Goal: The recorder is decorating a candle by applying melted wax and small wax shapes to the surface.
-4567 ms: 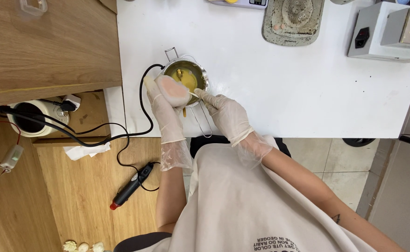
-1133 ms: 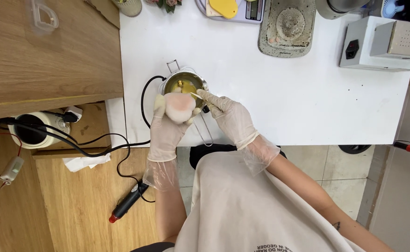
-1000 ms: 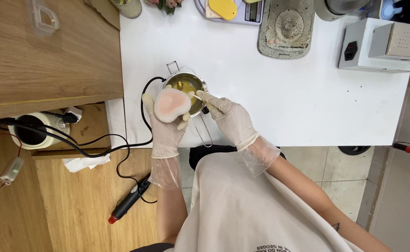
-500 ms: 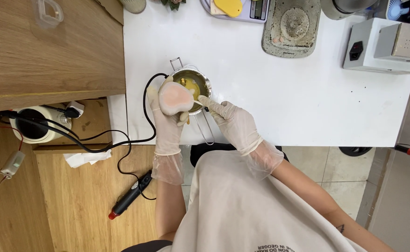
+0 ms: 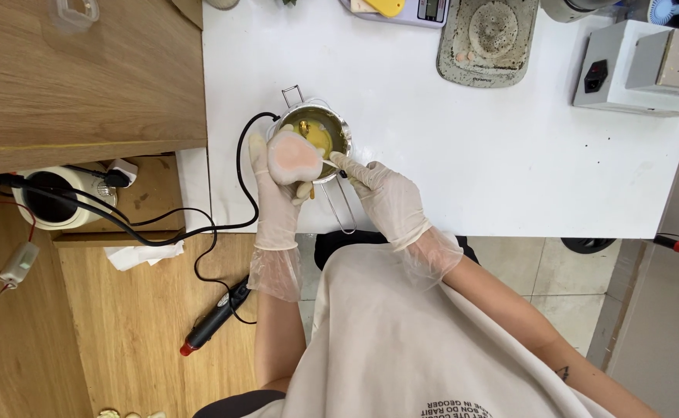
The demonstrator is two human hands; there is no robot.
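Note:
My left hand [image 5: 276, 203], in a clear glove, grips a pale pink rounded mould [image 5: 294, 156] and holds it at the rim of a small metal melting pot [image 5: 341, 133] with yellow liquid inside. My right hand [image 5: 387, 197], also gloved, pinches a thin stick [image 5: 328, 163] whose tip reaches the mould over the pot. The pot stands near the front left of the white table [image 5: 463, 147], and its wire handle [image 5: 341, 210] points towards me.
A black cable [image 5: 223, 224] runs from the pot off the table's left edge. A wooden cabinet [image 5: 76, 77] stands on the left. At the back are a grey stone tray [image 5: 488, 39], a scale [image 5: 401, 9] and a white box [image 5: 633, 66]. A handheld tool [image 5: 212, 329] lies on the floor.
The mould has tilted and shifted slightly over the pot in my left hand. My right hand stays at the pot with the stick. The view has drifted a little.

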